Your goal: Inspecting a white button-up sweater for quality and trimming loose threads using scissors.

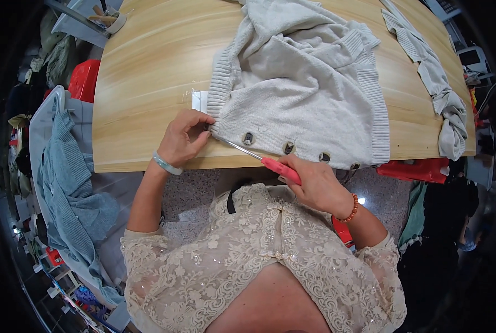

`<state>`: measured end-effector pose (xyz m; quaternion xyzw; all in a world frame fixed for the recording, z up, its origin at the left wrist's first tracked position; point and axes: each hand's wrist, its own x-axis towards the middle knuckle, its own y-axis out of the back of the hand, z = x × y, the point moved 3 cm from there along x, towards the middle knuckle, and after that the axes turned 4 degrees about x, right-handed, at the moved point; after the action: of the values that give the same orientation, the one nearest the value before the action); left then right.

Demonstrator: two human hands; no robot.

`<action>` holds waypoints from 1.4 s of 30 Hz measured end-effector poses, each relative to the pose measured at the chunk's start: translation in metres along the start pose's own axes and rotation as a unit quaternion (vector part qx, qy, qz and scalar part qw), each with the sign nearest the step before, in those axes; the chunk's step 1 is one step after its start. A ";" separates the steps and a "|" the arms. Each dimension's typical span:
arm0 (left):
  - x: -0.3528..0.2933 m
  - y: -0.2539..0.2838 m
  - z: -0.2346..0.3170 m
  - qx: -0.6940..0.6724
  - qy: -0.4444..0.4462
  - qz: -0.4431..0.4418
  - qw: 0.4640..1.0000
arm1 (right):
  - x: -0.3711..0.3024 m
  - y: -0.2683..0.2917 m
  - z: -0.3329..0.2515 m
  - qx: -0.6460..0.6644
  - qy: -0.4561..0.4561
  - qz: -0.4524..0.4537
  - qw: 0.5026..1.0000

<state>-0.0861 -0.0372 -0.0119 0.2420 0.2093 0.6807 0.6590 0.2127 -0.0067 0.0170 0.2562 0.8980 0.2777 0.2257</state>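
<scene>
A light grey knitted cardigan [298, 83] lies on a pale wooden table [148, 72], its buttoned front band along the near edge with dark buttons [248, 138]. My left hand [184, 139] pinches the cardigan's lower left corner at the ribbed hem. My right hand [311, 180] grips the pink handle of a slim metal tool [248, 151], like scissors or a seam ripper. Its thin metal tip points left toward the pinched corner by my left fingers.
A second grey knit piece [436, 83] lies along the table's right side. A small clear packet [198, 101] sits beside the hem. A blue knit garment [64, 183] drapes over a grey surface at left. Red items [84, 80] show under the table's edges.
</scene>
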 end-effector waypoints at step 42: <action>0.024 -0.087 0.055 0.059 -0.065 -0.077 0.993 | -0.092 0.022 0.044 -0.014 -0.104 0.041 0.994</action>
<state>0.0163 -0.0115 -0.0192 0.3076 0.2241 0.5971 0.7061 0.3149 -0.0279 0.0224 0.3167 0.8544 0.2714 0.3099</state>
